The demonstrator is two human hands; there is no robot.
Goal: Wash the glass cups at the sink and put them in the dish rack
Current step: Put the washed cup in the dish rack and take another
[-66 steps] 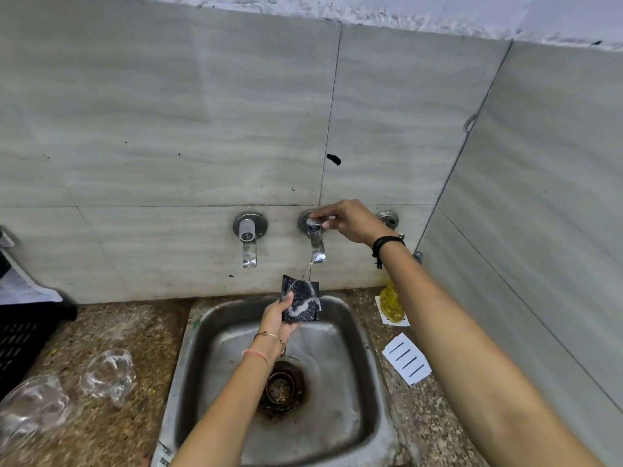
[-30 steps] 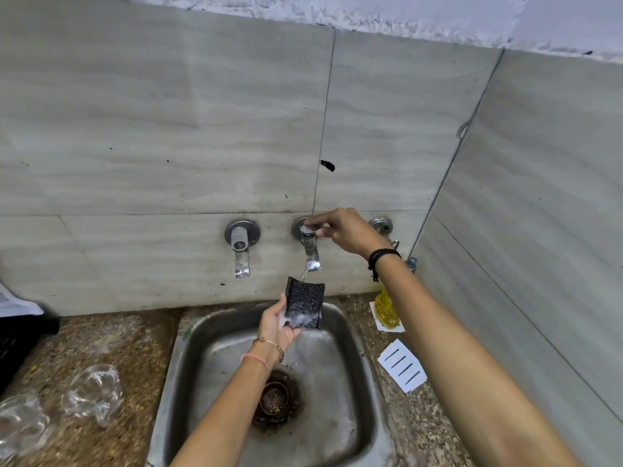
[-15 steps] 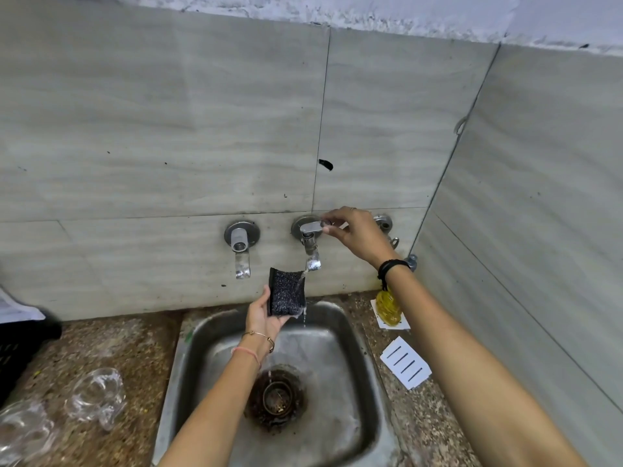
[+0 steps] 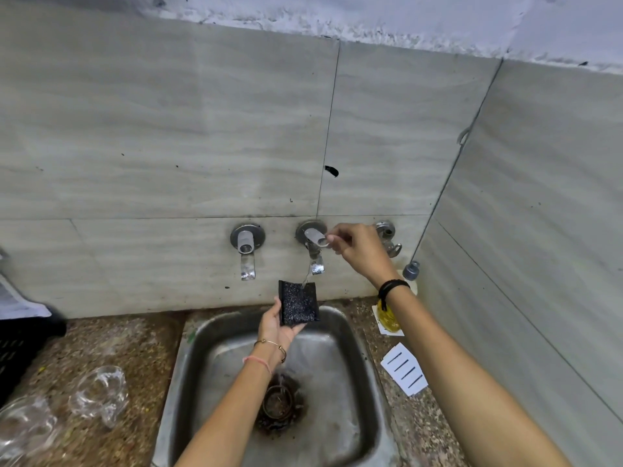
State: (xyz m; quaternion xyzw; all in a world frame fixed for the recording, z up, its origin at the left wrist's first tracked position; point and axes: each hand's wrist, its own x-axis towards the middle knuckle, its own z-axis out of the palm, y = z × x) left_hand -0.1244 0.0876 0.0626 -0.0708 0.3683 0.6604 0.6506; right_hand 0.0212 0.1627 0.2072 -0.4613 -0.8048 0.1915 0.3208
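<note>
The steel sink [image 4: 199, 372] is set into the counter. Two glass cups [image 4: 99, 392] lie left of it, well apart from both hands. Over the basin, the left hand [image 4: 278, 326] grips a black scrub pad [image 4: 299, 303] under the water stream. The right hand [image 4: 357, 251] pinches the tap lever [image 4: 317, 236].

The right hand [image 4: 357, 251] has swung the middle tap's lever [image 4: 317, 236] out rightward, now pinching its tip. The left hand [image 4: 276, 326] has brought the scrub pad [image 4: 299, 303] back right, under the water stream [image 4: 306, 279].

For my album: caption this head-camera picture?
Left hand holds a black sponge under the running tap; right hand grips its handle.
</note>
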